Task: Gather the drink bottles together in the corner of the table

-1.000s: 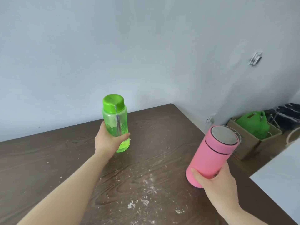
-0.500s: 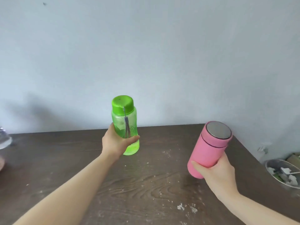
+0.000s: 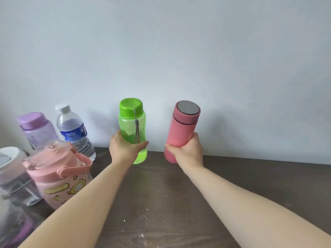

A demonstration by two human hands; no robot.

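Observation:
My left hand grips a clear green bottle with a green cap and a grey strap, held upright just above the dark wooden table near the wall. My right hand grips a pink flask with a metal top, upright and level with the green one. At the left stand several other bottles: a purple one, a clear water bottle with a blue label, a pink cartoon jug with a handle and a clear grey-lidded one.
A pale wall runs along the table's far edge right behind the held bottles. White crumbs or dust speckle the wood between my forearms. A blurred purple object sits at the bottom left corner.
The view has swung left, bringing the group of bottles into sight. Both held bottles have moved left and toward the wall, and the pink flask is now upright instead of tilted.

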